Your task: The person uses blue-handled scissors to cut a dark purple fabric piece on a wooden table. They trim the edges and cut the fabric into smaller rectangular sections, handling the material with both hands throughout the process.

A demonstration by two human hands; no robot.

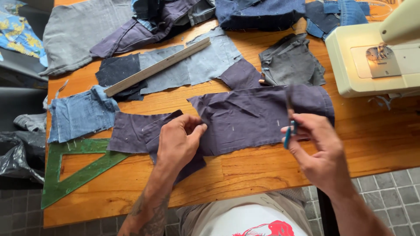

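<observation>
Right hand (321, 153) nearest camera, fingers closed on small blue-handled snips (290, 126) at the right end of a dark purple fabric strip (258, 116); left hand (178, 142) pinches the strip's left edge, fingers curled; strip flat on wooden table (376, 140), sewing machine (372, 57) beyond.

You are looking at bare wooden table (262, 168) running open along the near edge, between your left hand (177, 142) and right hand (317, 150). The sewing machine (372, 57) is blocking the far right corner. The long ruler (157, 67) and piled fabric scraps (183, 17) are crowding the far side, and the green set square (72, 172) is taking up the near left.
</observation>
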